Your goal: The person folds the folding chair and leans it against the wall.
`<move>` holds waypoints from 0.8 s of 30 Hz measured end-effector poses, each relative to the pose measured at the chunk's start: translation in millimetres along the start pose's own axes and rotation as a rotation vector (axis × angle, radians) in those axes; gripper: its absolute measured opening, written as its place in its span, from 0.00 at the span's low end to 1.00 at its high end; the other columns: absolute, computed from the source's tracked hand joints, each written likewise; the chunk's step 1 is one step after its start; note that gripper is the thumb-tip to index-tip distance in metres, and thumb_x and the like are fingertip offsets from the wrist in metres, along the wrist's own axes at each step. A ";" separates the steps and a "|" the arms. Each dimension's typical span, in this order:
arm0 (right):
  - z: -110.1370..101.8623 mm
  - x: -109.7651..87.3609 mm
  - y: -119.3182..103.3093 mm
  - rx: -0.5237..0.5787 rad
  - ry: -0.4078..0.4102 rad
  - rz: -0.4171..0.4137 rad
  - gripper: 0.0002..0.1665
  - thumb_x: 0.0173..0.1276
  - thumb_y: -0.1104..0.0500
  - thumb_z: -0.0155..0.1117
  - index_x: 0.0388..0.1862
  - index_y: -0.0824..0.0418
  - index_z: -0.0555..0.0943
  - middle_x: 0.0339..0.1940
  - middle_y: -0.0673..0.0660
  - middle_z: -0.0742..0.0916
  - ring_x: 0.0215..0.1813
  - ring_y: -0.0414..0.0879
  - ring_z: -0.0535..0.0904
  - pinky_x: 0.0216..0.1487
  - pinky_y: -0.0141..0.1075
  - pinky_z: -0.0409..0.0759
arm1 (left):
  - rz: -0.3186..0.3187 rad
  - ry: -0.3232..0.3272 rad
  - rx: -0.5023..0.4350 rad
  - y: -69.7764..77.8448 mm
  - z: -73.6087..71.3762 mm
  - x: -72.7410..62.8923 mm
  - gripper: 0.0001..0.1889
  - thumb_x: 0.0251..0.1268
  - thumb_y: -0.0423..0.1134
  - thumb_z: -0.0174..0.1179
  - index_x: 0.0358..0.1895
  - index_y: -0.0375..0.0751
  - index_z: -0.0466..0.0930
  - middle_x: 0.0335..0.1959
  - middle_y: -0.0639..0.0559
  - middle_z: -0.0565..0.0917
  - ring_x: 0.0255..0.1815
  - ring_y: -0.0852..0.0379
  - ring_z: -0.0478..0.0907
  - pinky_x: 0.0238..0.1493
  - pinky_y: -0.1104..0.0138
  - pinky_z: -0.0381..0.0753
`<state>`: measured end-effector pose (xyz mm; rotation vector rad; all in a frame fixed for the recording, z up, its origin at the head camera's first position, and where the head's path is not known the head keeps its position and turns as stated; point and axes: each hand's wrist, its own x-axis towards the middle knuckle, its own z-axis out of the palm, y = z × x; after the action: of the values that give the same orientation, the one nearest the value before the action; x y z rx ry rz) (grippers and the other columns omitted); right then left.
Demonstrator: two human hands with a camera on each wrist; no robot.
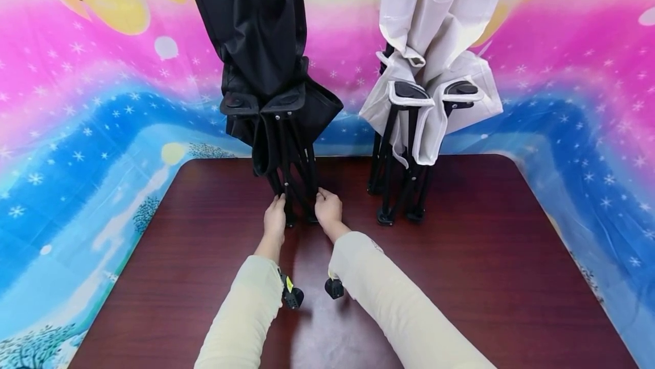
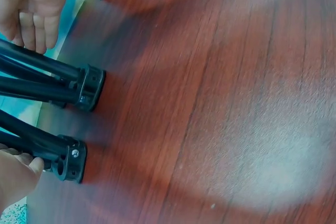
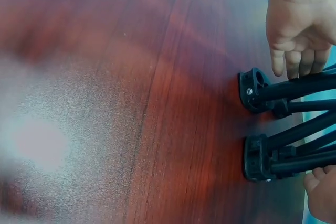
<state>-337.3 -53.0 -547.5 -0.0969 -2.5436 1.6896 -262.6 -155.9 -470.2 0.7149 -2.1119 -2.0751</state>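
Observation:
A folded black camping chair [image 1: 263, 45] stands upright at the back of the table, its fabric bunched above crossed tube legs. My left hand [image 1: 274, 218] grips a leg low on its left side. Around a leg on the right side, my right hand [image 1: 328, 210] holds on with curled fingers. In the left wrist view, the left hand [image 2: 18, 179] is on a tube just above a black plastic foot [image 2: 73, 158]. The right wrist view has the right hand [image 3: 323, 195] at the lower right, its fingertips against a tube; most of that hand is cut off.
A folded white camping chair [image 1: 435, 73] stands to the right of the black one. Both are on a dark red wooden table [image 1: 486, 261] with rounded back corners. A colourful printed cloth [image 1: 66, 147] hangs behind and along the sides.

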 end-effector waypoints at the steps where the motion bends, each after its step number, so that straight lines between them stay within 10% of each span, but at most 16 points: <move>1: -9.5 -8.0 -15.3 0.019 -0.031 0.023 0.18 0.65 0.58 0.47 0.52 0.61 0.75 0.50 0.57 0.78 0.54 0.47 0.71 0.51 0.36 0.69 | -0.004 -0.016 0.002 4.3 -0.2 -2.9 0.27 0.66 0.45 0.39 0.64 0.32 0.51 0.65 0.42 0.52 0.65 0.49 0.45 0.63 0.60 0.46; 6: -36.2 -29.3 -57.9 0.056 -0.136 0.104 0.20 0.67 0.62 0.44 0.56 0.67 0.70 0.55 0.61 0.73 0.58 0.50 0.65 0.56 0.39 0.65 | 0.015 -0.077 0.013 -0.2 -1.2 6.9 0.27 0.67 0.47 0.36 0.65 0.36 0.49 0.66 0.46 0.50 0.66 0.51 0.42 0.63 0.60 0.43; 13: -6.7 7.1 1.6 0.075 -0.168 0.015 0.22 0.67 0.50 0.45 0.59 0.53 0.69 0.56 0.51 0.73 0.59 0.40 0.64 0.56 0.32 0.63 | 0.088 -0.039 0.155 -143.4 -8.3 170.1 0.36 0.53 0.68 0.39 0.64 0.55 0.55 0.65 0.64 0.51 0.65 0.58 0.44 0.63 0.59 0.45; 15: 2.0 18.7 18.1 0.031 -0.183 0.008 0.22 0.67 0.50 0.44 0.59 0.53 0.68 0.56 0.52 0.73 0.59 0.42 0.64 0.56 0.35 0.63 | 0.078 -0.040 0.208 -152.4 -9.8 184.9 0.35 0.55 0.67 0.38 0.64 0.54 0.55 0.65 0.61 0.52 0.65 0.56 0.45 0.62 0.58 0.46; 17: 17.6 36.1 48.0 -0.022 -0.164 -0.029 0.22 0.67 0.48 0.43 0.59 0.51 0.69 0.55 0.51 0.74 0.58 0.42 0.65 0.55 0.35 0.65 | 0.089 -0.015 0.260 -141.0 -8.9 173.2 0.34 0.57 0.64 0.38 0.64 0.48 0.57 0.65 0.54 0.56 0.64 0.54 0.49 0.62 0.60 0.50; 20: 58.6 82.7 125.0 -0.095 -0.133 -0.087 0.23 0.64 0.39 0.38 0.57 0.38 0.67 0.54 0.41 0.74 0.57 0.39 0.66 0.54 0.40 0.66 | 0.091 0.001 0.270 -84.0 -5.7 105.5 0.33 0.60 0.60 0.38 0.63 0.41 0.59 0.63 0.48 0.60 0.63 0.54 0.53 0.60 0.65 0.54; 24: 52.0 80.1 121.7 -0.170 -0.110 -0.128 0.22 0.65 0.40 0.39 0.55 0.38 0.71 0.51 0.41 0.76 0.54 0.39 0.69 0.52 0.38 0.68 | 0.065 -0.023 0.232 -19.8 -6.6 30.4 0.30 0.63 0.53 0.40 0.62 0.35 0.59 0.61 0.42 0.61 0.62 0.51 0.54 0.60 0.63 0.53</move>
<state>-421.9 -45.4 -676.8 0.1487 -2.7045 1.4705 -281.8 -173.2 -496.5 0.6389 -2.3808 -1.8338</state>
